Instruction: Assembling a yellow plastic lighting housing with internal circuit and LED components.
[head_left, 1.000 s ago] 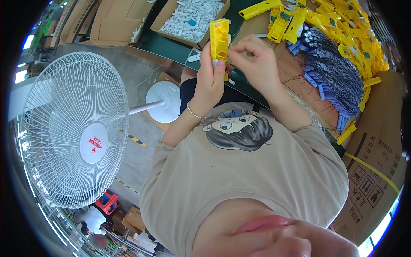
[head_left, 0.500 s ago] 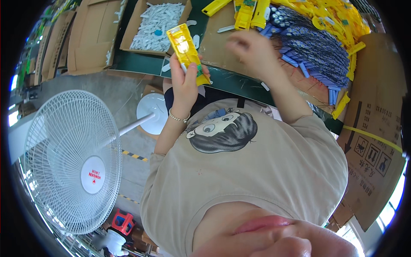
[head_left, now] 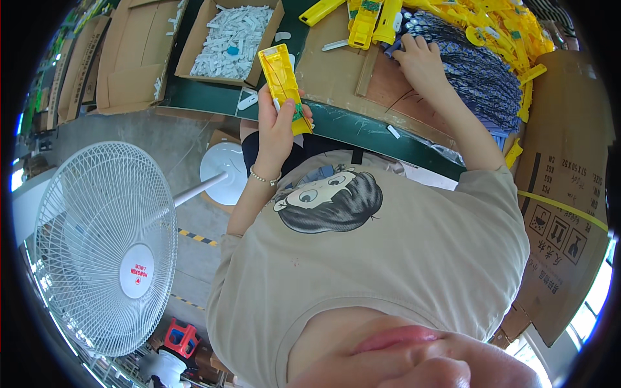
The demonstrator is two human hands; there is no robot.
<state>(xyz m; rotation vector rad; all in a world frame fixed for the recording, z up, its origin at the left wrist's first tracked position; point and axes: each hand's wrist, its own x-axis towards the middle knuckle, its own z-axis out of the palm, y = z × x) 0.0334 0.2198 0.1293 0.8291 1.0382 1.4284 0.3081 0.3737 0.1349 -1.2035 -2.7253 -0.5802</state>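
My left hand [head_left: 277, 123] is closed around a long yellow plastic housing [head_left: 279, 72], held tilted above the table's near edge. The housing's hollow inner side faces up, with a small green circuit board [head_left: 297, 111] near my thumb and a thin dark wire along the cavity. My right hand [head_left: 420, 63] reaches to the left edge of a heap of blue wired cylinders [head_left: 475, 71]. Its fingers are bent but apart, the tips over the heap. Whether they touch a piece I cannot tell. Just beyond lie several yellow housings [head_left: 366, 24].
An open carton [head_left: 187, 58] of small white plastic parts stands at the back left. More yellow parts [head_left: 511, 32] are heaped at the back right. Loose white pieces [head_left: 248, 101] lie on the green table [head_left: 336, 118]. A white fan [head_left: 107, 249] stands at left, a large carton [head_left: 563, 187] at right.
My right hand has moved right, from above the cardboard to the heap of blue cylinders. My left hand still holds the yellow housing, now slightly lower in view.
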